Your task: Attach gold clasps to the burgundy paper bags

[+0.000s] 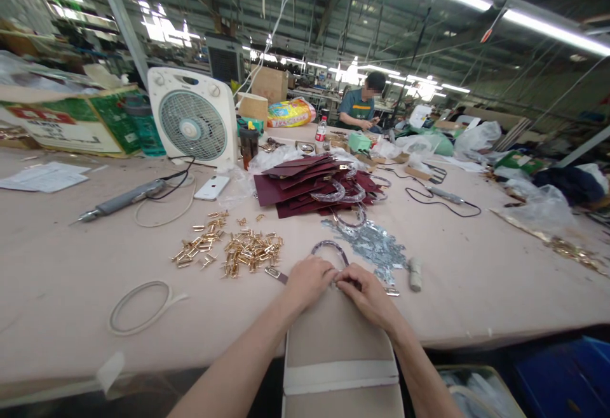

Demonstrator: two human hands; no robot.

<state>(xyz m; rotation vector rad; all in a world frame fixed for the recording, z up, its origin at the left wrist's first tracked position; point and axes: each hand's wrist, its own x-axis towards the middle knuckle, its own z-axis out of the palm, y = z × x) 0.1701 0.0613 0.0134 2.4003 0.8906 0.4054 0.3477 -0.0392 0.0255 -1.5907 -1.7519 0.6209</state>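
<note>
My left hand (309, 280) and my right hand (366, 291) meet at the near edge of the table, fingers curled and pressed together on a curved wrapped handle (328, 246) that arches just beyond them. A strap end with a gold buckle (274, 272) pokes out left of my left hand. Several loose gold metal clips (233, 249) lie scattered to the left. A patch of silvery scraps (374, 245) lies to the right. Behind that sits a pile of dark red leather pieces (305, 186) with several wrapped handles on top.
A white box fan (193, 119), a phone (212, 187), a corded hand tool (121, 200) and a loop of white tape (138, 307) lie on the left. A second corded tool (445, 195) lies right. A person (359, 108) sits at the far end. Bags and boxes crowd the right edge.
</note>
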